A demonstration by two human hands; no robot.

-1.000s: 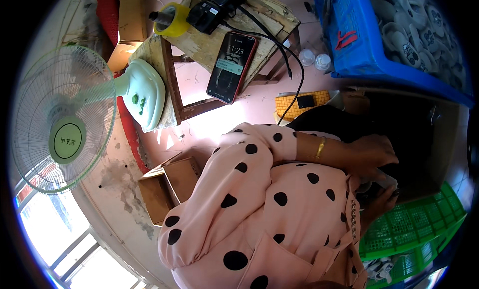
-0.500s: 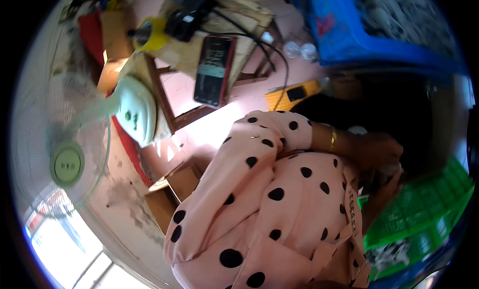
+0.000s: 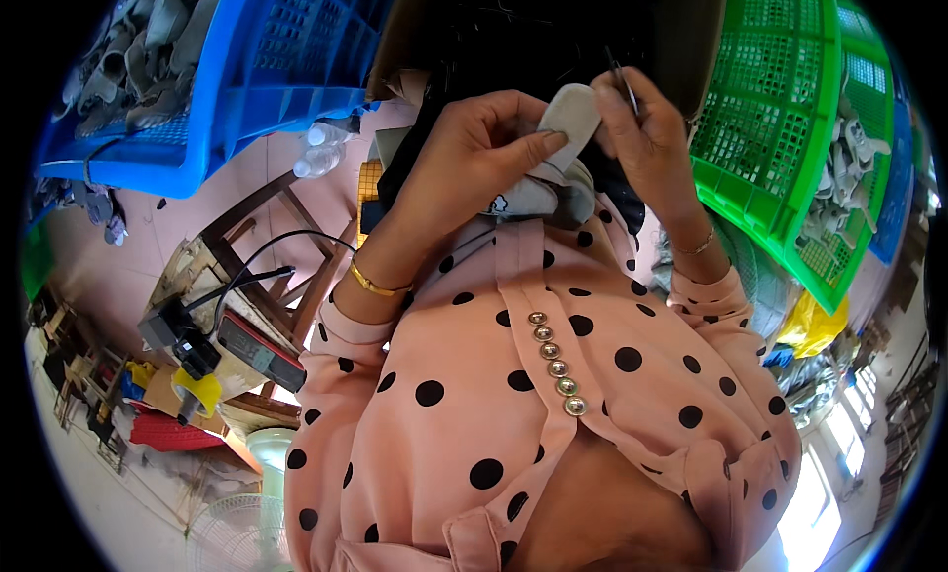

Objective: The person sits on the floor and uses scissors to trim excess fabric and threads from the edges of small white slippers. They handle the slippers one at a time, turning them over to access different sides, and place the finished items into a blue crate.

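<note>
My left hand (image 3: 484, 147), with a gold bangle at the wrist, is closed on what looks like a light grey shoe upper (image 3: 538, 195). Its rounded, tongue-like flap (image 3: 571, 113) stands up between thumb and fingers, and a small dark outline drawing marks the grey part below. Just right of the flap is my right hand (image 3: 647, 132), its fingers curled round a thin dark metal tool (image 3: 622, 83) whose tip points up. The tool's lower part is hidden in the fingers. Black cloth lies beneath both hands.
A blue basket (image 3: 212, 98) full of grey pieces stands at the left. At the right is a green basket (image 3: 765, 98), with more grey pieces (image 3: 844, 167) beside it. A wooden stool (image 3: 227, 374) at lower left bears a phone (image 3: 259, 350) and a black device (image 3: 178, 335).
The view has swung round, so the baskets now flank my hands. Both hands now show plainly in the upper middle; before, they were dim at the right, their contents unclear.
</note>
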